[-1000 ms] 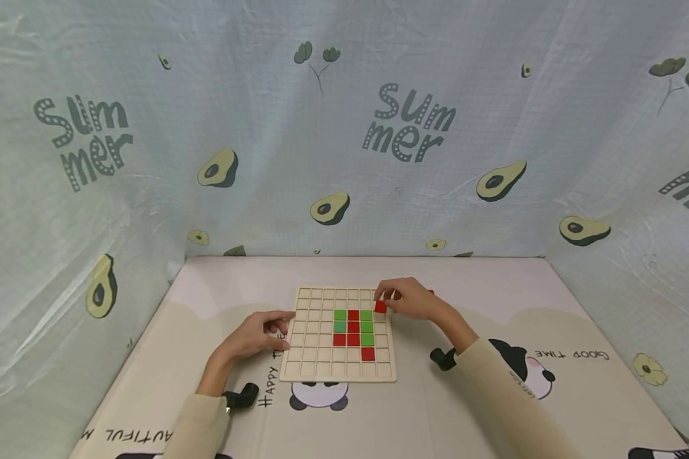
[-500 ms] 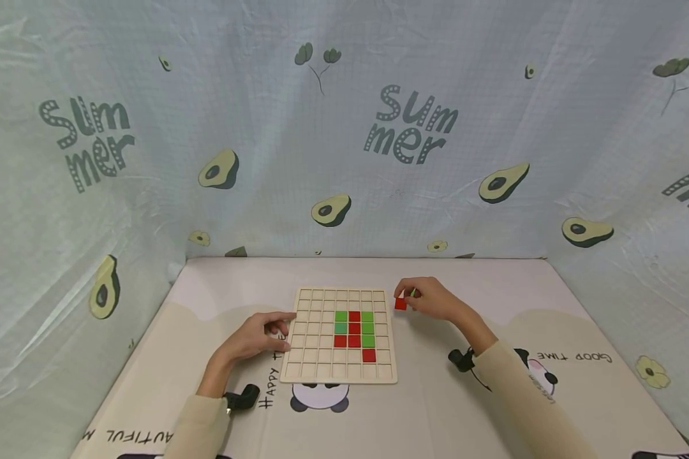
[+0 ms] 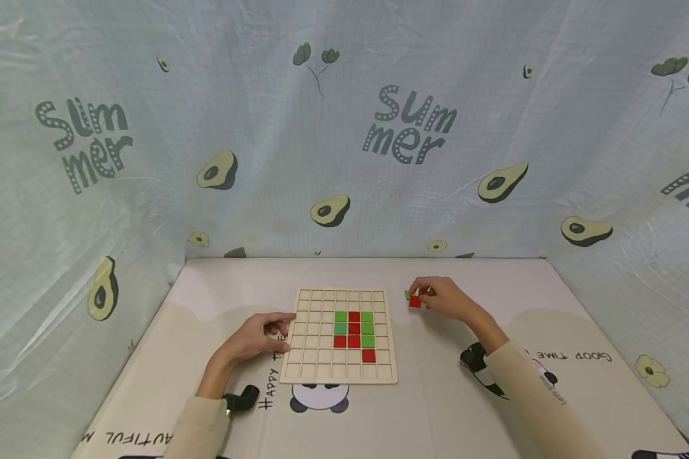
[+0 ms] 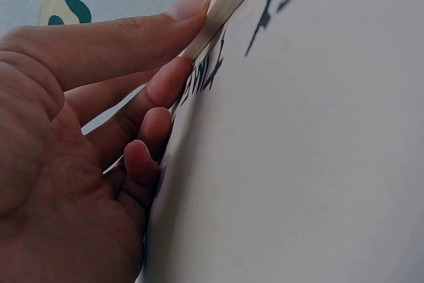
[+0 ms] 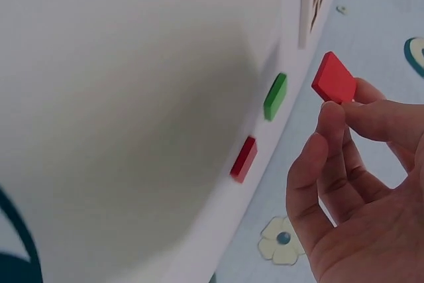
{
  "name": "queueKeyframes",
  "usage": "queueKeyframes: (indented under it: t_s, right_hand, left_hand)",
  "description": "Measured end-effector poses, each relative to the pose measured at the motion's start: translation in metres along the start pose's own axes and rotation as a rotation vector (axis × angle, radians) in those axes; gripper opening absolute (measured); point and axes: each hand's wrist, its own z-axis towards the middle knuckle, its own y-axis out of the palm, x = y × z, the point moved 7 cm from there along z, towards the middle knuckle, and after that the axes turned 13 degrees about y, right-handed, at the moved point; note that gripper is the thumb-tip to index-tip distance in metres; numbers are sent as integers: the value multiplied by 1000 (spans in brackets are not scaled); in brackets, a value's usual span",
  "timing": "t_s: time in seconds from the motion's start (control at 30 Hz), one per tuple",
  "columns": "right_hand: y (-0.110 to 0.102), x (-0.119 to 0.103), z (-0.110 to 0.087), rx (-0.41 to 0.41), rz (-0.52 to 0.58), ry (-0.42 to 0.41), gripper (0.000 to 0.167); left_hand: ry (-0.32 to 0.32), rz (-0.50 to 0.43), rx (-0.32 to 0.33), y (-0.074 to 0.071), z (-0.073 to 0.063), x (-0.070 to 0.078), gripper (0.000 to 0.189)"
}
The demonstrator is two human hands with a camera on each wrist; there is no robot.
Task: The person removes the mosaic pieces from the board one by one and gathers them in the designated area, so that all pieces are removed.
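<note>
Right wrist view shows the right hand (image 5: 374, 223) with its thumb and fingers pinching a red square tile (image 5: 334, 79) by one corner. Just beside these fingers, a green tile (image 5: 275, 97) and another red tile (image 5: 244, 160) are on the table (image 3: 430, 408), a little apart from each other. From the head view, the held tile and the fingers get in the way, so only a bit of the green one peeks out and the red one on the table is hidden.

Left of the right fingers, near but not touching, is a flat wooden board (image 3: 312, 356) with lots of little squares. Ten tiles sit in it, five red and five green, all bunched together. On the board's far side from these fingers is the left hand (image 3: 258, 335). Its thumb and first finger are spread wide apart, both touching the board's edge, and the other fingers curl loosely beneath. A panda picture (image 3: 319, 396) pokes out below the board. Behind both hands hangs a pale cloth (image 3: 264, 95) with avocados on it.
</note>
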Motion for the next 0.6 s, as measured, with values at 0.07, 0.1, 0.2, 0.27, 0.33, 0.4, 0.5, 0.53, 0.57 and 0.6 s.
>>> queueKeyframes:
  t_s: [0.07, 0.1, 0.2, 0.27, 0.33, 0.4, 0.5, 0.53, 0.57, 0.6]
  right_hand:
    - [-3, 3, 0, 4, -4, 9, 23]
    - [-4, 5, 0, 5, -1, 12, 23]
    - [-8, 10, 0, 20, 2, 18, 22]
    - [-11, 14, 2, 31, 1, 17, 22]
    - [-12, 19, 3, 40, 2, 22, 22]
    - [-14, 24, 4, 44, 2, 34, 23]
    - [-17, 31, 4, 48, 2, 59, 23]
    - [-17, 33, 4, 48, 3, 67, 23]
    - [-18, 36, 4, 48, 4, 73, 23]
    - [-19, 38, 4, 49, 4, 77, 23]
  left_hand:
    - [1, 0, -1, 0, 0, 0, 71]
    - [1, 0, -1, 0, -1, 1, 71]
    - [3, 2, -2, 1, -1, 1, 71]
    - [3, 2, 0, 0, -1, 1, 71]
    - [4, 2, 1, 0, -1, 1, 71]
    - [4, 5, 3, 0, -1, 0, 71]
    - [3, 4, 3, 0, 0, 0, 71]
    - [3, 3, 3, 0, 0, 0, 71]
    - [3, 2, 3, 0, 0, 0, 71]
    - [3, 0, 3, 0, 0, 0, 71]
